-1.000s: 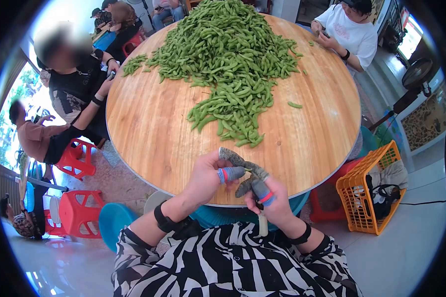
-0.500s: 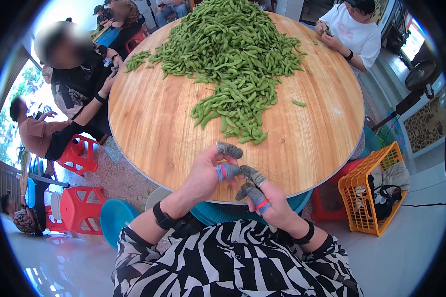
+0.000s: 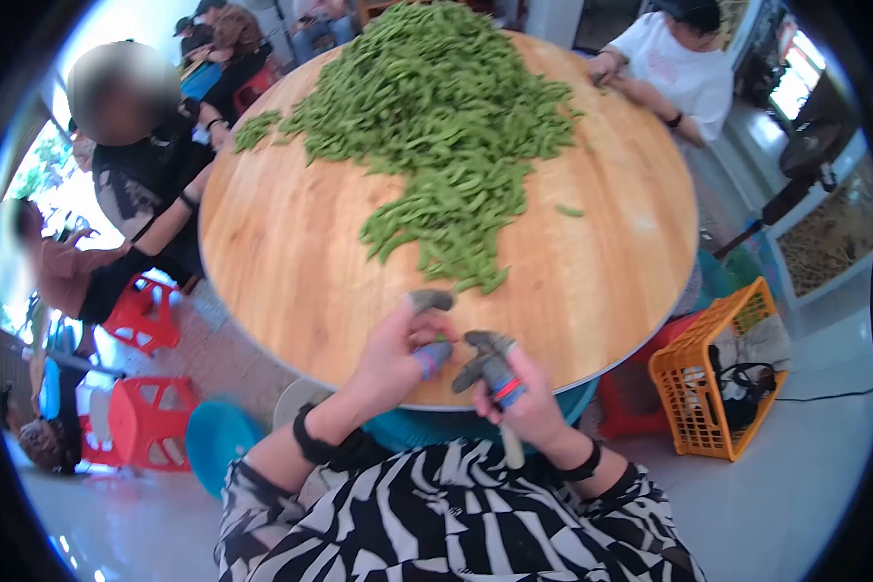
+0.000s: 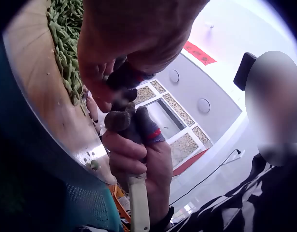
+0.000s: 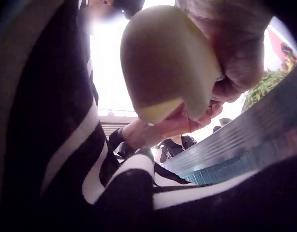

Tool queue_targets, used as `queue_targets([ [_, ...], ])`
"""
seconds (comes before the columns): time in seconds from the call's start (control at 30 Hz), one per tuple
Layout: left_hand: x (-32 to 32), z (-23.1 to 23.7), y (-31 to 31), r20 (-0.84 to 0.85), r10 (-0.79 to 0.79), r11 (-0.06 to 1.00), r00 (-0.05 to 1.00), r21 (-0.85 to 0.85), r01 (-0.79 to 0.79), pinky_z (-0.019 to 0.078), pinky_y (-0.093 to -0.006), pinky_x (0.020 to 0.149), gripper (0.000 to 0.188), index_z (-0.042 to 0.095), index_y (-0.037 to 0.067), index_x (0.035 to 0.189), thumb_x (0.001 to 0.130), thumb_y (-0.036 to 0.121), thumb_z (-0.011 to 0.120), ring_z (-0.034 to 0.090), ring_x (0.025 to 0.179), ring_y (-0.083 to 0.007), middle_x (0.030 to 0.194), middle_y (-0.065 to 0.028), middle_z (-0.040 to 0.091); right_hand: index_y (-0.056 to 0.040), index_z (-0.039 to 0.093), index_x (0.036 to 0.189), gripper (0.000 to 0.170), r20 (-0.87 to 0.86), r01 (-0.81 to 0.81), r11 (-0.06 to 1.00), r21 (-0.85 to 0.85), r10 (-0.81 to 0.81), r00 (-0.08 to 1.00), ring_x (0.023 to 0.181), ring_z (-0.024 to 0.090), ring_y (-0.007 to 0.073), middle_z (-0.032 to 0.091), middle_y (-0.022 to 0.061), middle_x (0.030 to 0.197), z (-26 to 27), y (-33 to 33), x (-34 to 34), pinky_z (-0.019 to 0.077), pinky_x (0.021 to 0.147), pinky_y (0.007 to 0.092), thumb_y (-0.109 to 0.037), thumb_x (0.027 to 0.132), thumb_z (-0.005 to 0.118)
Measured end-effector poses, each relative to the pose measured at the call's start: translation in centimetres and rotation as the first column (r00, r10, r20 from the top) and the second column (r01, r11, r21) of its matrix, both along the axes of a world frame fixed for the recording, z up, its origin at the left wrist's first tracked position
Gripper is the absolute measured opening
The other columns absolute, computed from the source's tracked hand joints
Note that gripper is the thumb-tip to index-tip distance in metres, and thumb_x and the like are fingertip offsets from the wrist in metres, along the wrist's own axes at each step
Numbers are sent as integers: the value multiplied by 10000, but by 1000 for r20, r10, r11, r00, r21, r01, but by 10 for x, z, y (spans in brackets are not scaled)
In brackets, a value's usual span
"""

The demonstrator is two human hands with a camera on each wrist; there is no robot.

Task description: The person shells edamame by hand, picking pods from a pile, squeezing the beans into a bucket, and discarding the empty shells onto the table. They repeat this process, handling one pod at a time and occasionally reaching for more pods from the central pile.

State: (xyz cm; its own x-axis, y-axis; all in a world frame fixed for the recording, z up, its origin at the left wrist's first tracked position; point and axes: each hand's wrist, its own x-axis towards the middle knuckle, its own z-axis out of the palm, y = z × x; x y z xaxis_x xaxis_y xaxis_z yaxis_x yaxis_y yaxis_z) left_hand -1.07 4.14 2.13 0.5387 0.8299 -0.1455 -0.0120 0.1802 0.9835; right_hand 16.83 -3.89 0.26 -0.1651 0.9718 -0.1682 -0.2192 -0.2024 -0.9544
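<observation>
Green pods lie in a big pile [image 3: 436, 116] on the round wooden table [image 3: 272, 242], a narrower tongue of them reaching toward me. Over the near edge, my left hand [image 3: 383, 359] has its fingers curled, a bit of green pod [image 3: 441, 338] showing between thumb and fingers. Just to its right, my right hand [image 3: 526, 393] grips a tool by its cream handle [image 4: 138, 205]; the working end is hidden among the fingers, so I cannot tell its kind. Grey coverings with coloured bands wrap thumbs and forefingers. The handle's butt [image 5: 158, 58] fills the right wrist view.
One loose pod [image 3: 568, 210] lies right of the pile. Below the near edge is a teal tub [image 3: 577, 403]. An orange crate [image 3: 694, 388] stands right, red stools [image 3: 150, 422] and a blue basin [image 3: 221, 441] left. Other people [image 3: 669, 73] sit around the table.
My hands, fingertips together around a pod a second ago, have drawn slightly apart, the left shifting a little left. The cream handle, hidden half a second ago, shows below my right hand again.
</observation>
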Motion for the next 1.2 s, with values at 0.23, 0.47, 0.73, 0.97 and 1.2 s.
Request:
queue_targets([
  [0.23, 4, 12, -6, -394, -33, 826, 918, 506, 247, 460, -250, 605, 682, 389, 45, 1325, 699, -99, 618, 533, 656, -138, 1139, -133, 529, -111, 398, 1354, 389, -95, -195, 977, -86, 187, 978, 465, 476, 42, 526, -8, 600, -10, 0, 5, 367, 424, 173, -208, 977, 375],
  [0.47, 5, 19, -10, -479, -129, 776, 869, 497, 389, 508, -335, 713, 689, 391, 30, 1324, 684, -105, 610, 590, 933, -340, 1284, -227, 446, -117, 336, 1413, 429, -195, -240, 971, -12, 233, 953, 460, 454, 25, 525, -25, 602, -20, -5, 8, 360, 436, 161, -245, 1005, 371],
  [0.73, 12, 14, -10, -459, -40, 583, 887, 710, 394, 488, -321, 550, 743, 370, 44, 1334, 652, -116, 616, 568, 625, -236, 1186, -181, 484, -99, 397, 1369, 402, -32, -190, 982, 21, 190, 981, 466, 463, 30, 550, -12, 618, -15, -10, 0, 367, 440, 171, -242, 993, 398],
  [0.97, 13, 24, -15, -504, -26, 641, 863, 654, 401, 488, -323, 553, 734, 386, 32, 1316, 643, -106, 646, 576, 643, -248, 1168, -184, 500, -113, 370, 1408, 446, 14, -156, 988, -25, 156, 988, 485, 470, 29, 564, -3, 626, -18, -8, 0, 388, 457, 178, -174, 968, 407],
  [1.2, 7, 0, -23, -310, 213, 561, 927, 815, 143, 482, -303, 552, 608, 488, 4, 1194, 634, -83, 708, 574, 656, -232, 823, -117, 546, -112, 411, 1389, 409, -86, -128, 989, -70, 121, 989, 460, 458, 28, 572, 20, 626, 2, -2, 1, 377, 446, 155, -127, 980, 404],
])
